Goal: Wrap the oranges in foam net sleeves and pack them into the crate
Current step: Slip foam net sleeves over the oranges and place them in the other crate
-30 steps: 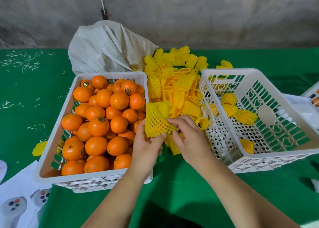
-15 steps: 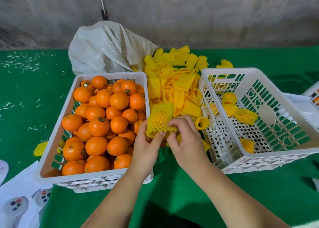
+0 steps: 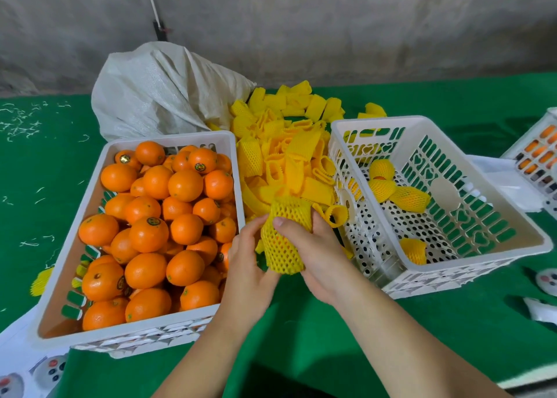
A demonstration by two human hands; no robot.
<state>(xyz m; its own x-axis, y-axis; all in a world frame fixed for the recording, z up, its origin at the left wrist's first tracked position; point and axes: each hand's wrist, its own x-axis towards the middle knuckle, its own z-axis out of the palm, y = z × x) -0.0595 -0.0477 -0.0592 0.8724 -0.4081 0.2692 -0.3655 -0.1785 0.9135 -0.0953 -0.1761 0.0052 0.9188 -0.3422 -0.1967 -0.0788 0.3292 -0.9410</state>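
Yellow foam net sleeve (image 3: 286,235) between both hands' curled fingers (image 3: 294,227)

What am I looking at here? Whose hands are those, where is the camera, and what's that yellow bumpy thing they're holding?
The camera sits on a person's head and looks down, so you see what that person sees. There is no machine, just two bare hands. The left hand and the right hand together hold a yellow foam net sleeve. A bit of orange shows through its holes, so it seems a fruit is inside. The sleeve is soft padding for the fruit.

Everything rests on a green table. On the left is a white crate heaped with bare oranges. In the middle lies a pile of empty sleeves. On the right is the packing crate, with a few wrapped oranges already inside. Behind stands a pale sack.
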